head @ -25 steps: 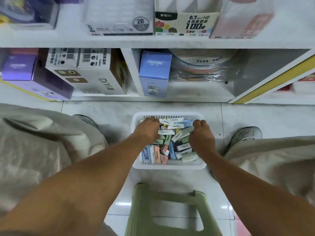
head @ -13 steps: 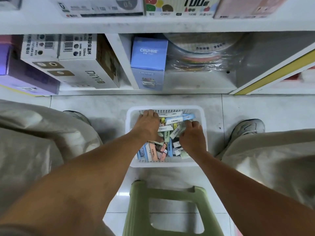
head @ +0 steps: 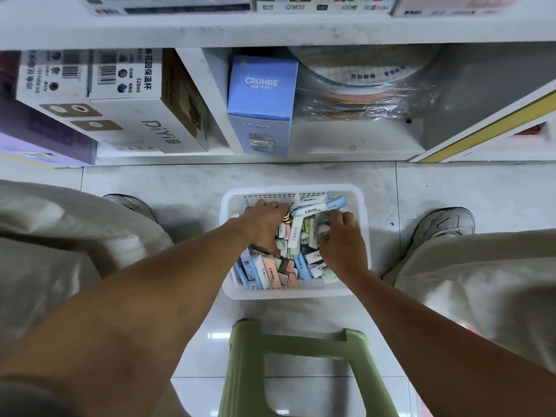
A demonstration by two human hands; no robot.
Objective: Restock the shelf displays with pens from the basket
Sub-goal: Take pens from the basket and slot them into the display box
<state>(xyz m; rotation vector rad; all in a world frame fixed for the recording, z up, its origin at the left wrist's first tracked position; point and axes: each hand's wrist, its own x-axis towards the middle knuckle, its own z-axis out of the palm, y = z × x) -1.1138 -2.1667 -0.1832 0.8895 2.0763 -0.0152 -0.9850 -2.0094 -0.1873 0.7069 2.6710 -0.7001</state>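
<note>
A white plastic basket (head: 296, 293) stands on the tiled floor between my feet, holding several small pastel boxes (head: 296, 236) in pink, blue, green and white. Both hands reach down into it. My left hand (head: 263, 225) lies over the back left of the pile, its fingers curled down among the boxes and its thumb against a green one. At the right side, my right hand (head: 344, 245) curls its fingers round boxes near the middle. The fingertips of both hands are hidden in the pile.
A green plastic stool (head: 301, 356) stands just in front of the basket. The low white shelf behind holds a blue CRUHRE box (head: 261, 94), white DiYi cartons (head: 135, 115), a purple box (head: 39, 139) and a plastic-wrapped round stack (head: 370, 91). My knees and shoes (head: 445, 224) flank the basket.
My right hand has moved from the basket's right edge in toward the middle of the pile. The left hand has stayed at the back left. The view has tilted downward.
</note>
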